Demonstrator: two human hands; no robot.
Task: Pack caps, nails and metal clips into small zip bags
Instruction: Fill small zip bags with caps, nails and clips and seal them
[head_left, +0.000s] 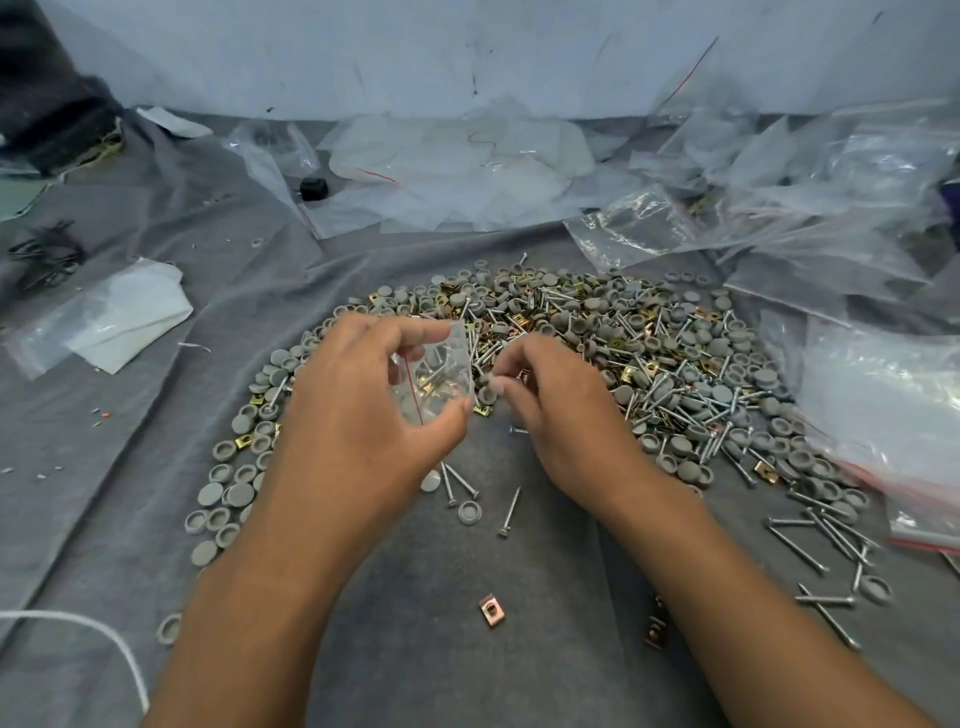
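Thin, limp plastic zip bag, pinched at its mouth by left hand, likely sags; right hand pinches a light, rigid grey cap.

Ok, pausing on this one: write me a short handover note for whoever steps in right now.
Left hand holds a small clear zip bag open, with some nails and brass clips already inside. Right hand pinches a grey round plastic cap beside the bag's mouth. The mixed pile of caps, nails and clips lies on the grey cloth; empty bags sit far right. Left: drop the cap in, seal, repeat.
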